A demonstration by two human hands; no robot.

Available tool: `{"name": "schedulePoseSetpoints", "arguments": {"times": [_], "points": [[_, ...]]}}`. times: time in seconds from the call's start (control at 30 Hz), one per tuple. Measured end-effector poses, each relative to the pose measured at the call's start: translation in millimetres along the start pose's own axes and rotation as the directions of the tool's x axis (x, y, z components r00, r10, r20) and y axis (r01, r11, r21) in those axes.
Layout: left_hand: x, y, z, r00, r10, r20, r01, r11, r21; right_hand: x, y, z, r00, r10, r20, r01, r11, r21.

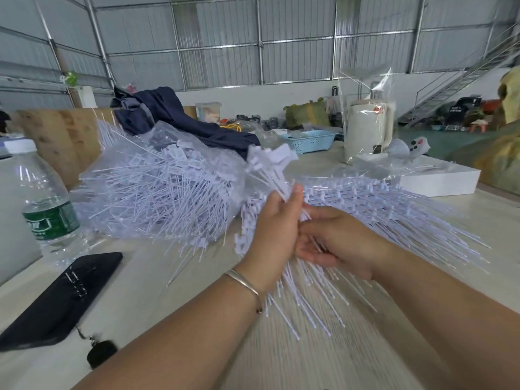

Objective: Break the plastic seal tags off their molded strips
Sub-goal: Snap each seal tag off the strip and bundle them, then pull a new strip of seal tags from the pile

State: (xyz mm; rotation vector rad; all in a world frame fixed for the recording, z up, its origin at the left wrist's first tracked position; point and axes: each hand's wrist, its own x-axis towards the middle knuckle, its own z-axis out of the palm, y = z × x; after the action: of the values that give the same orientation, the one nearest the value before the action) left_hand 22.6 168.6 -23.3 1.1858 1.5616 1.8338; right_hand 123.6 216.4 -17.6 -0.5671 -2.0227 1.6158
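Over pale table, left hand gripping thin white tags, right hand pinching stems

Water bottle left, black phone before it; blue basket, navy cloth behind

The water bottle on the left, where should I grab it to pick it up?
Grab the water bottle around its middle, at the green label, coming from the right side. It stands upright, round and slim there, and the table on that side is open.
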Motion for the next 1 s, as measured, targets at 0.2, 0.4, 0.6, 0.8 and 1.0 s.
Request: {"name": "schedulePoseSetpoints", "arguments": {"times": [0.2, 0.4, 0.6, 0.8, 1.0], "points": [[15, 13, 4, 0.997, 0.079, -0.020, -0.073, 0.976, 0.206, 10, -15, 4, 0.991, -0.119, -0.068, 0.084, 0.920, -0.382], [63, 40, -73, 0.935, 0.193, -0.296, -0.111, 0.955, 0.273, 65, -32, 10, 0.972, -0.135, -0.191, 0.062, 0.935, -0.349], [58, 8, -151, 0.962, 0.047, -0.269, 0.231, 0.382, 0.895, 125, -14, 40, 0.923, -0.066, -0.379, -0.144, 0.854, -0.500], [53, 5, -162, 0.987, -0.040, -0.157, 0.155, -0.034, 0.987, 162, -2, 62, 0.879, -0.014, -0.476, -0.239, 0.852, -0.465], [71, 7, -128, 0.999, 0.036, -0.007, 0.015, -0.233, 0.972, 176, -22, 59, 0.850, -0.115, -0.515, -0.042, 0.958, -0.282]]}}
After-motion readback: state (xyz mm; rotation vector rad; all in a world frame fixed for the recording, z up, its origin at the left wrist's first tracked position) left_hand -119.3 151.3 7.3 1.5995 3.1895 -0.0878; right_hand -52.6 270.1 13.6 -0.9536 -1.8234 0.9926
